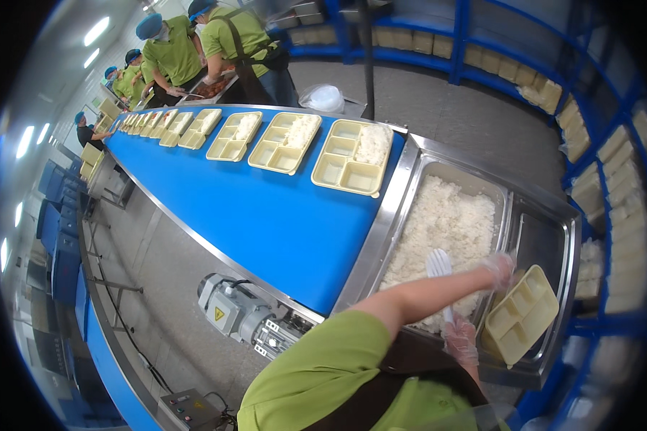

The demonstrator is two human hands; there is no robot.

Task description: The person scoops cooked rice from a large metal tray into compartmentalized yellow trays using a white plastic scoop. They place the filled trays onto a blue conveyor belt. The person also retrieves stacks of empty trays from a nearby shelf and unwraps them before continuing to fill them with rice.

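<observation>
My left hand (pixel 500 271), in a clear plastic glove, reaches across to the upper left edge of a cream compartment tray (pixel 523 318). Its fingers are blurred and partly hidden, so I cannot tell whether they grip the rim. The tray has no food in it and sits at a slant over a steel pan. My right hand (pixel 460 340), also gloved, holds the handle of a white serving paddle (pixel 439 264). The paddle's blade rests against cooked rice (pixel 442 226) in a deep steel pan (pixel 461 175).
A blue conveyor belt (pixel 248 215) carries a row of cream trays (pixel 350 156) with rice in one compartment. A grey motor (pixel 242 310) juts from its near side. Co-workers (pixel 167 54) stand along the far side. Blue shelving (pixel 458 43) holds stacked packs at right.
</observation>
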